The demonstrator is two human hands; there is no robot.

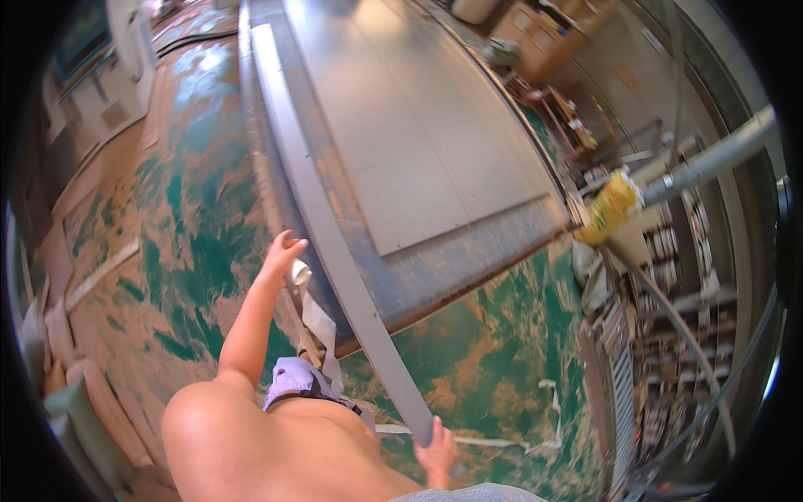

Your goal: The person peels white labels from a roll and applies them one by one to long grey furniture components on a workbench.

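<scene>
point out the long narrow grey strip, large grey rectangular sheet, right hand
Long narrow grey strip [332, 238], head view: upper face
Large grey rectangular sheet [435, 142], head view: upper face
Right hand [437, 456], head view: its back

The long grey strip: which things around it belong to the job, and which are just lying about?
In the job, seemingly: long grey strip, its near end in the right hand; white roll by the left hand; table.

Lying about, seemingly: cardboard box; yellow wrapping; pale floor strip.
</scene>
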